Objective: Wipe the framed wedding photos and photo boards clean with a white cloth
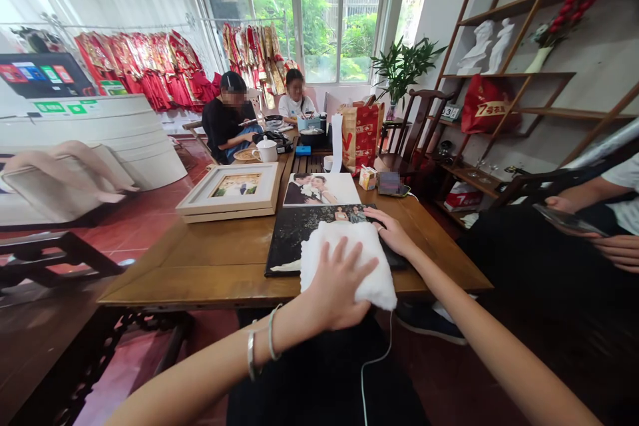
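Note:
My left hand (337,279), with bracelets at its wrist, lies with fingers spread over a white fluffy cloth (317,246). The cloth covers much of a dark photo panel (287,233), which shows small figures near its upper edge. At the panel's right side rests my right hand (392,229), fingers stretched out and touching its surface near the upper right corner. A photo print of a couple (322,190) lies just beyond the panel. To the left, a white picture frame (227,193) with a photo in it lies flat on the wooden table (214,269).
Farther back are a white lidded cup (265,150), a red paper bag (362,136), a small box (368,178) and a phone (393,184). Two people sit at the far end. Another person with a phone sits at right. A white cable (363,386) hangs below the cloth.

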